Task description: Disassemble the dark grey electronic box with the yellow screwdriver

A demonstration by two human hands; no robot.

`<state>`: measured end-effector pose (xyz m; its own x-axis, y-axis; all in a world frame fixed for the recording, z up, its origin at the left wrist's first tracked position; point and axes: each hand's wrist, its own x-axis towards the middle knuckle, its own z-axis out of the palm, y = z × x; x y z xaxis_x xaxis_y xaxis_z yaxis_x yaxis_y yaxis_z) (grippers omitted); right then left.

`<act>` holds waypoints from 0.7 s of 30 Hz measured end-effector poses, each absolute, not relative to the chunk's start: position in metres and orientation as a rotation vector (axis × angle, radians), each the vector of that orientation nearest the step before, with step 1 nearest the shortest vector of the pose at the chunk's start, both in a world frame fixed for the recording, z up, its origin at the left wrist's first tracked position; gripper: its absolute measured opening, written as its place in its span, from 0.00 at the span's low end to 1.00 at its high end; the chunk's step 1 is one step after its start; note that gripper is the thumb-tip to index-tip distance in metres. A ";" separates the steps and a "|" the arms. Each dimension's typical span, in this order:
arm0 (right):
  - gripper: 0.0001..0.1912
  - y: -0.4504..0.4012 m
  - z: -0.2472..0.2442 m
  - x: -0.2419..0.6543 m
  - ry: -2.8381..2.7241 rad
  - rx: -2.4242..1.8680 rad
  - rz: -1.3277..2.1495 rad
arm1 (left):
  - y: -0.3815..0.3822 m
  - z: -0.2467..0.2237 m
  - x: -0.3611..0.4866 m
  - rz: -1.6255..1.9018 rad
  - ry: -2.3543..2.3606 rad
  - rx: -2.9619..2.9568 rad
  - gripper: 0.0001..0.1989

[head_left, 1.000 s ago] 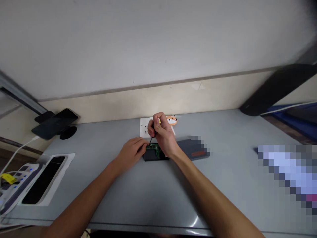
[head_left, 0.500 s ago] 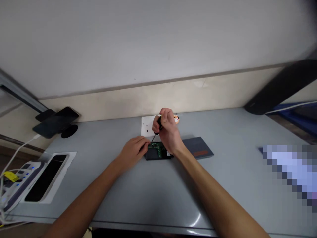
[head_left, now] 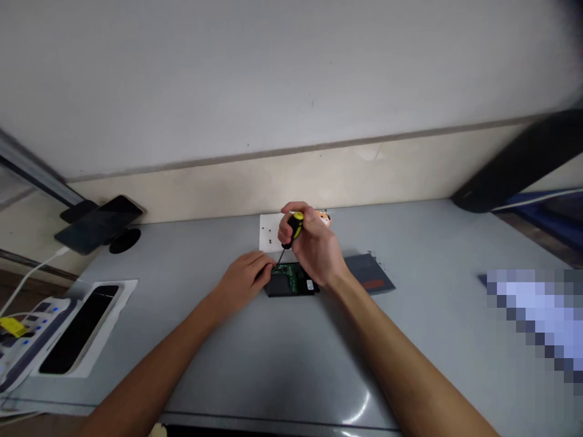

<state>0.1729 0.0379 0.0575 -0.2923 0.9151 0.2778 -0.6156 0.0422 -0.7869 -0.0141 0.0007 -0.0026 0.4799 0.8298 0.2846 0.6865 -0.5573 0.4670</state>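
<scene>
My right hand (head_left: 317, 243) is closed around a black and yellow screwdriver (head_left: 296, 226), held tilted, with its thin shaft slanting down to the left. The tip meets the upper left part of an opened electronic device (head_left: 295, 285), a flat black case with a green circuit board inside. My left hand (head_left: 246, 276) pinches the device's left edge, fingertips close to the screwdriver tip. Behind the device, several small dark screws (head_left: 270, 241) lie on a white paper (head_left: 265, 224). A dark grey cover (head_left: 367, 272) with an orange-red patch lies right of the device, partly behind my right wrist.
On the left lie a phone (head_left: 81, 328) on white paper and a power strip (head_left: 39, 340) with cables. Behind them, another phone (head_left: 98, 224) rests on a stand. A black cylinder (head_left: 514, 164) leans at the back right; a pixelated object (head_left: 537, 315) lies at the right.
My right hand has turned on the screwdriver, and its yellow end now shows between the fingers. My left hand and the device stay nearly in place.
</scene>
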 end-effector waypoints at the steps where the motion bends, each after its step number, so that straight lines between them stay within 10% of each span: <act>1: 0.16 0.037 0.057 0.172 -1.032 -0.384 1.584 | 0.001 -0.003 -0.014 0.705 1.291 2.438 0.12; 21: 0.13 0.039 0.051 0.170 -0.938 -0.378 1.527 | 0.001 -0.005 -0.015 0.735 1.266 2.408 0.12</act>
